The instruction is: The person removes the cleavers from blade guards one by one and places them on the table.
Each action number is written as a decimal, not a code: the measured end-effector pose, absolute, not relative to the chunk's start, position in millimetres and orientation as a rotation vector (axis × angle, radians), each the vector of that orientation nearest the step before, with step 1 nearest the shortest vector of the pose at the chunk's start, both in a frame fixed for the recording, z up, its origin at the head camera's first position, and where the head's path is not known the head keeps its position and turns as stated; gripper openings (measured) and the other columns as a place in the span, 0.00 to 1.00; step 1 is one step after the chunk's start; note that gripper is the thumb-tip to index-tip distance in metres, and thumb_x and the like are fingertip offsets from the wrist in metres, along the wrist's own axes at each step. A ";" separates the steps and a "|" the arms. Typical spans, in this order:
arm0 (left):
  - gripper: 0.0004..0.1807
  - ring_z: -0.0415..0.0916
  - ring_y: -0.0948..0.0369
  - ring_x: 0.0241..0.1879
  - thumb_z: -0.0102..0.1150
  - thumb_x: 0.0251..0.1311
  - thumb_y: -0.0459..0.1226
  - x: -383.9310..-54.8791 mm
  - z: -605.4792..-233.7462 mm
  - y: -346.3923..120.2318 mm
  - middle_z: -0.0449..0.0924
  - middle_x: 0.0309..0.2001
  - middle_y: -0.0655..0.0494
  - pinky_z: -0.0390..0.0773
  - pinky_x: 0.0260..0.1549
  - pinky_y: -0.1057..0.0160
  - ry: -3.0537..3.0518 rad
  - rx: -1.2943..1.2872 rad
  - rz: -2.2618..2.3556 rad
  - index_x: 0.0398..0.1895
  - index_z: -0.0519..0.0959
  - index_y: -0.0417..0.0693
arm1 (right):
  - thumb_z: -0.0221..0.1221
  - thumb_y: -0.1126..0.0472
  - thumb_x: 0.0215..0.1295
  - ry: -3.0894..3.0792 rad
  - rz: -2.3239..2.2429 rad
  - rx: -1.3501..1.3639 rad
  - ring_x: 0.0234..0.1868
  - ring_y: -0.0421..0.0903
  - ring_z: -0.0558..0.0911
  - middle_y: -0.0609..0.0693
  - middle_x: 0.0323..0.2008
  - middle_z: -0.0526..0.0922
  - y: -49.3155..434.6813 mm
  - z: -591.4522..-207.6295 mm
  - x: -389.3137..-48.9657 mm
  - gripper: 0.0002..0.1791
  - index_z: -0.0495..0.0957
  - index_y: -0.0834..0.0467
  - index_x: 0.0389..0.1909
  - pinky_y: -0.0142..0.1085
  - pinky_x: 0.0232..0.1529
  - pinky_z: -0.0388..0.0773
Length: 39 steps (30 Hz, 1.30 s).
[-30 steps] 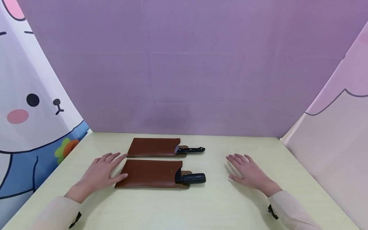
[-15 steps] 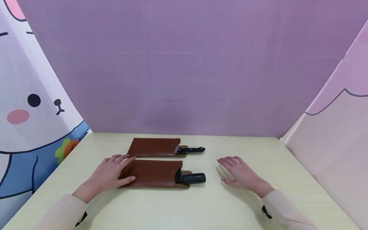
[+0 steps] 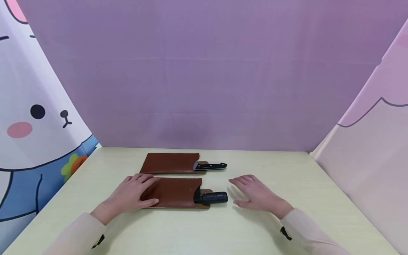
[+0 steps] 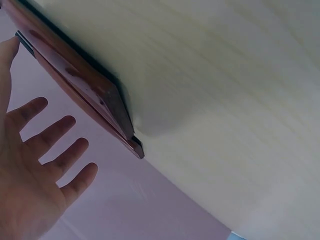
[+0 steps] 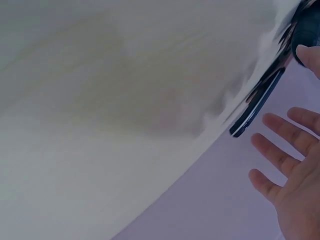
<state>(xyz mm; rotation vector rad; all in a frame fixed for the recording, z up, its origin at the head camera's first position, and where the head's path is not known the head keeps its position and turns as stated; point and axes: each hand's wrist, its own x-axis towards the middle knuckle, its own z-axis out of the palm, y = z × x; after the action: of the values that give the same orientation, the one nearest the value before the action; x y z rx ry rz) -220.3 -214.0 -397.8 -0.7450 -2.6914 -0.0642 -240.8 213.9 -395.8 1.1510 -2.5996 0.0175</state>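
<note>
Two brown leather sheaths lie one behind the other on the table. From the far sheath point(image 3: 173, 163) sticks a riveted black knife handle point(image 3: 213, 166). The near sheath point(image 3: 178, 193) holds something with a thick, ribbed black handle point(image 3: 215, 197); its blade, if any, is hidden. My left hand point(image 3: 130, 194) hovers over the near sheath's left end, covering part of it. In the left wrist view its fingers point(image 4: 57, 137) are spread and grip nothing. To the right of the thick handle is my right hand point(image 3: 259, 195), fingers point(image 5: 275, 150) extended, holding nothing.
The pale wooden table point(image 3: 191, 230) ends at a purple cloth backdrop point(image 3: 204, 78). Cartoon-printed cloth point(image 3: 41, 141) stands along the left side, and a pink and cream cloth point(image 3: 376, 159) along the right.
Both hands have moved inward: the left slid rightward over the near sheath, the right came leftward closer to the thick handle. The sheaths and handles have stayed in place.
</note>
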 end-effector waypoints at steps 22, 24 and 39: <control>0.43 0.66 0.49 0.57 0.53 0.45 0.68 -221.4 -401.1 -189.6 0.68 0.59 0.54 0.67 0.50 0.42 -2.783 -0.883 -0.131 0.63 0.66 0.57 | 0.56 0.41 0.57 -2.594 0.043 1.348 0.54 0.45 0.74 0.45 0.52 0.77 160.9 -387.1 -240.4 0.32 0.68 0.52 0.59 0.42 0.58 0.65; 0.44 0.66 0.48 0.57 0.52 0.45 0.69 -222.2 -401.5 -189.1 0.68 0.59 0.54 0.67 0.50 0.42 -2.790 -0.890 -0.140 0.63 0.66 0.57 | 0.57 0.41 0.57 -2.586 0.042 1.360 0.53 0.45 0.75 0.45 0.51 0.78 157.6 -388.1 -240.9 0.31 0.69 0.53 0.58 0.43 0.57 0.66; 0.49 0.62 0.47 0.61 0.51 0.40 0.72 -230.0 -404.0 -189.4 0.65 0.62 0.53 0.64 0.52 0.41 -2.889 -0.928 -0.188 0.65 0.64 0.56 | 0.54 0.43 0.60 -2.567 0.010 1.424 0.44 0.40 0.76 0.43 0.44 0.79 139.2 -394.7 -242.6 0.25 0.71 0.51 0.55 0.39 0.51 0.70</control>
<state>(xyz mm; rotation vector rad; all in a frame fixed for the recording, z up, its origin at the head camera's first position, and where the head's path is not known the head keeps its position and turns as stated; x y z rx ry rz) -230.0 -189.4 -404.0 -0.9280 -2.8893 -0.1883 -242.6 139.2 -394.7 1.4244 -2.5667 0.0096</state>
